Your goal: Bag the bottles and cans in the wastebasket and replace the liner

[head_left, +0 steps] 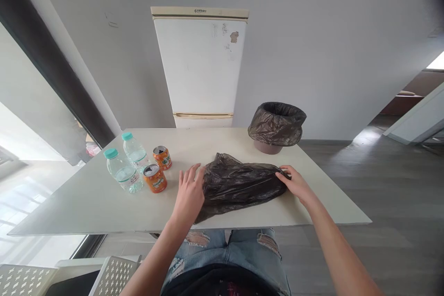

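Note:
A crumpled dark plastic bag (239,185) lies on the white table (86,203) in front of me. My left hand (189,192) rests flat on the bag's left end, fingers spread and open. At the bag's right end, my right hand (294,182) has its fingers closed on the plastic. Behind the bag stands a small bin (276,127) lined with a similar dark bag.
Two clear water bottles (123,171) (134,151) with teal caps and two orange drink cans (155,178) (162,157) stand at the table's left. A white fridge (200,67) stands against the wall behind. White perforated chairs (114,275) sit at lower left.

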A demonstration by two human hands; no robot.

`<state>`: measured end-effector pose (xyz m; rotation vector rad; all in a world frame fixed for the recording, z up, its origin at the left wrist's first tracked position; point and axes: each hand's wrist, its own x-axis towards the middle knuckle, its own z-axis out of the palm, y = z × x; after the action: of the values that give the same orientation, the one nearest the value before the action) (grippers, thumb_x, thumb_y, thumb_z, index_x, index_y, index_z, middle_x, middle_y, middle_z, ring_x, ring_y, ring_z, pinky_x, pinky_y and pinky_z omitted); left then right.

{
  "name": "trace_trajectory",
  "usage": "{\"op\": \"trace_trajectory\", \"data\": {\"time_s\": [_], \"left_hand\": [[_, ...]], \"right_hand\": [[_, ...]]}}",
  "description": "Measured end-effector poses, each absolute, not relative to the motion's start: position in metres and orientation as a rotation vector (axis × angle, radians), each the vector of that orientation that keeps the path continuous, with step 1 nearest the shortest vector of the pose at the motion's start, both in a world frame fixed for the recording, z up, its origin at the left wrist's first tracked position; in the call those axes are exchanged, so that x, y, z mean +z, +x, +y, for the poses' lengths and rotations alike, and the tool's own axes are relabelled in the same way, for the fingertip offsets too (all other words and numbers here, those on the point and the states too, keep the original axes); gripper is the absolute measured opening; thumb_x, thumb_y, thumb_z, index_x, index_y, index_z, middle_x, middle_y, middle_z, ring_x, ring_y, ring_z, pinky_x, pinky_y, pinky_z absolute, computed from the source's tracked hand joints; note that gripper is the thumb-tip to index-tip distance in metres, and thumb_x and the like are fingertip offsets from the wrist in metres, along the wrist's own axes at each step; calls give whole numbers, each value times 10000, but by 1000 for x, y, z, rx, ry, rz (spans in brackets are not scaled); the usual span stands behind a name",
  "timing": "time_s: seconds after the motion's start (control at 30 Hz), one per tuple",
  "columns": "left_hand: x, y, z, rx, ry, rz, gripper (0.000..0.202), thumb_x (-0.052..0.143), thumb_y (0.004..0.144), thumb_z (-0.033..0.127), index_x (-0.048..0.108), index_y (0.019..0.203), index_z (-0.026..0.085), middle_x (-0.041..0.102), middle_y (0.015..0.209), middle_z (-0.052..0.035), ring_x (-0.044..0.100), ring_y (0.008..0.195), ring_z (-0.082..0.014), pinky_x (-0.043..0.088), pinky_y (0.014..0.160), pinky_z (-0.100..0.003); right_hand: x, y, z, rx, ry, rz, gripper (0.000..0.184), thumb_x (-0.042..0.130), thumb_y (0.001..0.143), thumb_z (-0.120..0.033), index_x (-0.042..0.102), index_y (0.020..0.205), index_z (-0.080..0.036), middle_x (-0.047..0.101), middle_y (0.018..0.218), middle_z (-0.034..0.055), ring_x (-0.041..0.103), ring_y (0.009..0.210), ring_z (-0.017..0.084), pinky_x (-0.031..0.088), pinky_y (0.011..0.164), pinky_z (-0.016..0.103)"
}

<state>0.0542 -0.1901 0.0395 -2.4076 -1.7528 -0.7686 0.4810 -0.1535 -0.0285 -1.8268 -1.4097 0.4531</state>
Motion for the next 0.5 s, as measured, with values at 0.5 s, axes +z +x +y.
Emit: {"op": "trace_trajectory", "data": {"time_s": [0.5], "left_hand": [[-4, 76, -72, -277, -2927, -1574, 576, 360, 1036, 145, 480, 1595, 214, 466, 1676, -132, 388, 1584, -318, 330, 1269, -640]], "right_hand": [[-8, 436, -182, 233, -1490, -2493, 574, 335, 1119, -549, 403, 1661, -372, 322, 1757, 19, 371, 1599, 313, 368, 1294, 574]]}}
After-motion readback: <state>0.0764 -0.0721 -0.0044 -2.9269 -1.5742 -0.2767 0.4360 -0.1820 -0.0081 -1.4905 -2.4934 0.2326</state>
